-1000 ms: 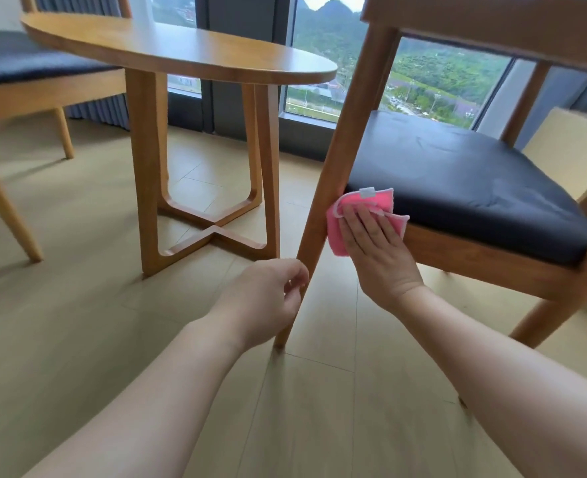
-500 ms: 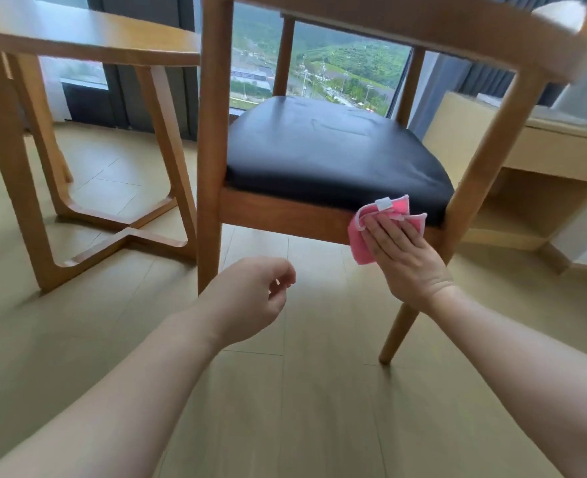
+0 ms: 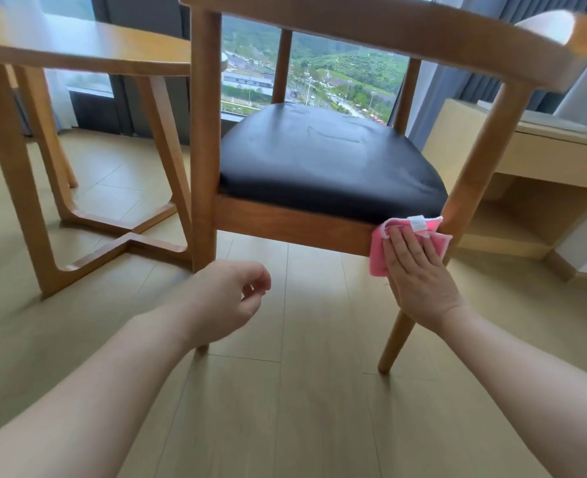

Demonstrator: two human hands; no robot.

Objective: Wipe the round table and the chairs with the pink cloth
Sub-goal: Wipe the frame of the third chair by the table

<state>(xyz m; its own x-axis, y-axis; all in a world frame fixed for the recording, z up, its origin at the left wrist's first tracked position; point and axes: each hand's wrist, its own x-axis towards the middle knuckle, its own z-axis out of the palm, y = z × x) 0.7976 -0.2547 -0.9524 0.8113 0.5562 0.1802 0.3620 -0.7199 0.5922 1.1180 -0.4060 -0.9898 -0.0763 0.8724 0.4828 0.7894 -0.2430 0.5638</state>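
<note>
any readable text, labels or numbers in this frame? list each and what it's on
None readable.
White tag on the pink cloth under the right hand: no print can be made out.
Buildings outside the window: too small and blurred for any sign to read.

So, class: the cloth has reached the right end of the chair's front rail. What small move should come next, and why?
Probably slide the pink cloth onto the right front leg and wipe along it. The right hand presses it flat at the rail's end, against that leg.
</note>
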